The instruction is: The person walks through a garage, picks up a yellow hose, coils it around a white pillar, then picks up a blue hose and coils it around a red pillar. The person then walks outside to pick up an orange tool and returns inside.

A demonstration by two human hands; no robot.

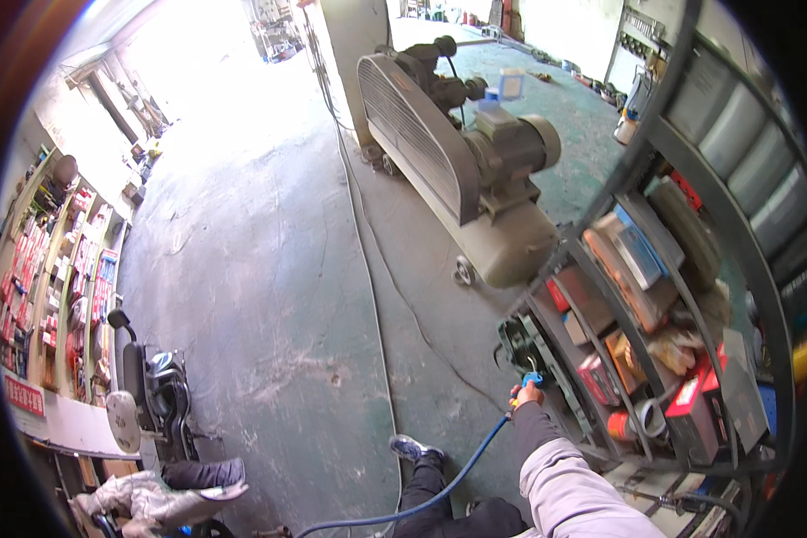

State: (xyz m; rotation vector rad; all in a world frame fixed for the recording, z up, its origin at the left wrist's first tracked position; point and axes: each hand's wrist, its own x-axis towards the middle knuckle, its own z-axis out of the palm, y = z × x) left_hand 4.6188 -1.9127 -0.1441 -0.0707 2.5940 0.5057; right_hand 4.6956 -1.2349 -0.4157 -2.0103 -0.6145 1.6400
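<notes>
My right hand [526, 393] reaches forward at the lower right, its fingers wrapped round a blue air blow gun [533, 379]. A blue hose [453, 485] runs from a yellowish fitting at this hand down to the lower edge. The gun's tip points at a dark green open case or housing [522, 348] beside the shelf rack; whether they touch I cannot tell. My left hand is not in view.
A loaded metal rack [587, 291] with boxes and cases stands close on the right. Ahead is a large belt-driven air compressor [511, 235] on wheels. Cables [365, 244] cross the floor. An electric scooter [164, 394] and stocked shelves [63, 278] are at left.
</notes>
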